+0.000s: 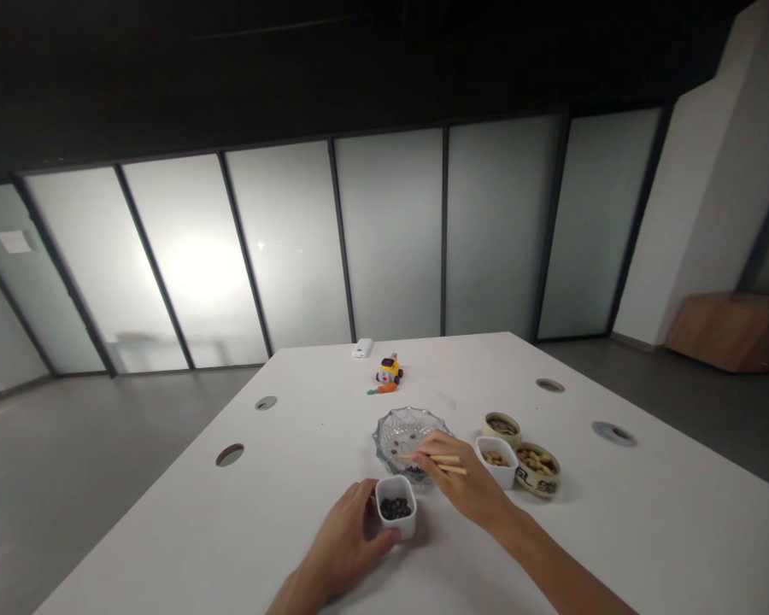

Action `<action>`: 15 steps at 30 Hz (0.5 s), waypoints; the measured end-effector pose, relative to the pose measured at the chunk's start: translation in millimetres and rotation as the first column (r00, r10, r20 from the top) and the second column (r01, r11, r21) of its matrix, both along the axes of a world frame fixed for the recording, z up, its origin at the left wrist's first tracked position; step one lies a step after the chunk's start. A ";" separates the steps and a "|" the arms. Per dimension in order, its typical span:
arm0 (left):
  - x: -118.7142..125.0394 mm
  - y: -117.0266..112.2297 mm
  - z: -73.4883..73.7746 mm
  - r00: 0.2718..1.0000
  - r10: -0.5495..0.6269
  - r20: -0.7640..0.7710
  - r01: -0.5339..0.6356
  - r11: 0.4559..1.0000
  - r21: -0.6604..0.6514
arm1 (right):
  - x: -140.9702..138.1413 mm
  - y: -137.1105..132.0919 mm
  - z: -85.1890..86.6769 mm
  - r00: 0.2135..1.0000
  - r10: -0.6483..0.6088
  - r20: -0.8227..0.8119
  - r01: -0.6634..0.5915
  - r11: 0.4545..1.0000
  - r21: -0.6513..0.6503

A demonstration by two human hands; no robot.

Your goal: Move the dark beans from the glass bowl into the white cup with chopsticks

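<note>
My left hand [352, 538] is wrapped round a small white square cup [407, 523] at the near side of the table. Dark seeds or beans [396, 509] lie inside that cup. Over the clear glass bowl [384, 444], my right hand [445, 465] grips a pair of wooden chopsticks [449, 464], their tips pointing left into the bowl. Several small dark pieces [413, 469] are scattered on the bowl's bottom. Whether the tips pinch anything is too small to tell. Part of the bowl's right side is hidden behind my right hand.
Right of my hand stand a white cup [505, 477] of nuts, a round container [502, 418] with dark contents and another [538, 487] with peanuts. Farther back are a yellow toy vehicle [390, 371], an orange carrot-shaped item [386, 389] and a white box-like device [362, 348]. Round holes dot the tabletop [282, 478].
</note>
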State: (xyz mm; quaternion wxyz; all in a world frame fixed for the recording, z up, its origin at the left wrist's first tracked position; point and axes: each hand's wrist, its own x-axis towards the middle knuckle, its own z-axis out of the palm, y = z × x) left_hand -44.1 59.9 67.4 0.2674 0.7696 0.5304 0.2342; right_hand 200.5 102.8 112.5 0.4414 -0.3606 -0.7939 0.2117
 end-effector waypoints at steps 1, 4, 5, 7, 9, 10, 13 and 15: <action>-0.1 -0.2 0.6 1.000 0.000 0.002 0.000 1.000 -0.002 | 1.8 1.4 0.7 1.000 -0.019 -0.015 0.019 1.000 0.010; 0.2 -0.8 2.7 1.000 -0.005 0.004 0.005 1.000 -0.005 | 7.6 6.7 0.7 0.992 -0.100 -0.074 0.102 0.995 0.021; 0.4 -0.8 2.8 1.000 -0.005 0.003 0.005 1.000 -0.005 | 9.1 8.5 -0.6 0.989 -0.121 -0.090 0.123 0.992 0.024; 0.6 -0.4 1.9 1.000 -0.001 0.004 0.001 1.000 -0.003 | 10.7 11.9 -5.4 0.984 -0.142 -0.110 0.146 0.989 0.030; 0.5 0.3 -0.5 1.000 0.000 0.005 0.000 1.000 0.000 | 11.0 14.6 -12.1 0.981 -0.153 -0.122 0.158 0.987 0.034; 0.3 0.7 -1.7 1.000 -0.001 0.003 0.001 1.000 0.003 | 11.0 15.7 -15.5 0.979 -0.159 -0.127 0.164 0.986 0.031; -0.2 0.9 -3.1 1.000 -0.002 -0.013 0.003 1.000 0.008 | 11.6 18.0 -23.4 0.976 -0.175 -0.131 0.179 0.984 0.019; 0.1 0.2 -1.6 1.000 0.001 -0.020 -0.001 1.000 0.005 | 12.5 18.8 -26.3 0.975 -0.177 -0.137 0.180 0.984 0.012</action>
